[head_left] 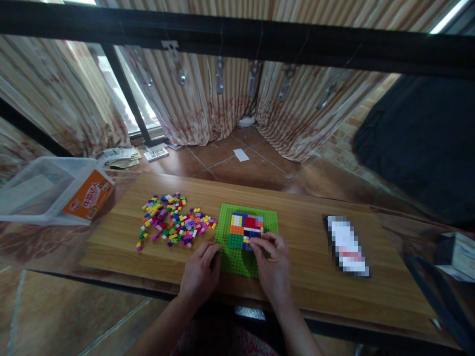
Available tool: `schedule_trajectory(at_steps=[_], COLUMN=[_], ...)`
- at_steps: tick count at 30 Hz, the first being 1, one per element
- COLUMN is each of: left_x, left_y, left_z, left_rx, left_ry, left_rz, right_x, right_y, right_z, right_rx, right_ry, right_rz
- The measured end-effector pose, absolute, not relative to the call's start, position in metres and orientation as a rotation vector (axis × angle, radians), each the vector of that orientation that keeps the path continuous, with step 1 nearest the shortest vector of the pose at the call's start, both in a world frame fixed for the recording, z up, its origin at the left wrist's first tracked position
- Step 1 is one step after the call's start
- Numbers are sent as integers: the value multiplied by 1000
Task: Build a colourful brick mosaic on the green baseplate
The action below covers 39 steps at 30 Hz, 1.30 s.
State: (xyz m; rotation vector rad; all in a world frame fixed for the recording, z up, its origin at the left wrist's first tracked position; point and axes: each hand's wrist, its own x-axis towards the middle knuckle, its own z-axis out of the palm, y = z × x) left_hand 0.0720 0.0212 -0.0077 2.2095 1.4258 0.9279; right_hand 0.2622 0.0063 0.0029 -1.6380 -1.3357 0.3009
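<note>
A green studded baseplate (267, 217) lies on a wooden board (304, 267). A patch of coloured bricks (245, 228) in blue, red, orange, yellow and green is built on its middle. My right hand (272, 264) rests on the plate's near right part, fingertips pinched at the lower edge of the brick patch; whether a brick is between them is too small to tell. My left hand (200, 272) lies on the board at the plate's near left corner, fingers touching its edge. A loose pile of small coloured bricks (172, 220) is spread to the left of the plate.
A dark phone-like object (347, 244) lies on the board to the right. A clear plastic bin (33, 190) and an orange box (89, 195) stand at the far left. Curtains hang behind, a dark cloth (419, 143) at right, a box (458, 254) at the right edge.
</note>
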Motion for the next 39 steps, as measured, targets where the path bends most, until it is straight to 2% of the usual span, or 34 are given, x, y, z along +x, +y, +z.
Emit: schedule_trajectory(at_steps=[39], left_x=[73], left_y=[21], left_z=[-8], left_rx=[2159], left_ry=[1465], left_rz=[888], right_x=[270], right_y=[27], right_z=[-1], right_rx=[-1706], right_ry=[-1216], right_rz=[532])
